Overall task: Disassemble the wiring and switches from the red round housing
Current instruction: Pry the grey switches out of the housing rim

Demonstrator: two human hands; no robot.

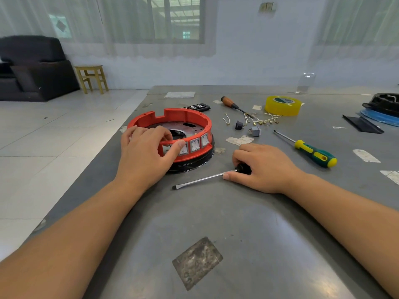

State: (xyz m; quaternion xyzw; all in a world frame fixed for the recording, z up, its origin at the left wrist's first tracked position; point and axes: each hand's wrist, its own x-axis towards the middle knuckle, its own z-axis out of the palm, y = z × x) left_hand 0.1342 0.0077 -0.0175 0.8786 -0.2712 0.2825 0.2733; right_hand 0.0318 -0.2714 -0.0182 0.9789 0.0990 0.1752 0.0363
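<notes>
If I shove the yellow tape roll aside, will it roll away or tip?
Probably neither. The yellow tape roll lies flat on the table, wide side down, so it should slide rather than roll. It looks squat and thick, so tipping seems unlikely. It may drag the loose wires beside it.

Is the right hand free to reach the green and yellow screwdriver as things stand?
Probably not at once: the right hand grips the black-handled flat screwdriver on the table. The green and yellow screwdriver lies in the open beside that hand, nothing between them, so setting the first tool down should free the way.
</notes>
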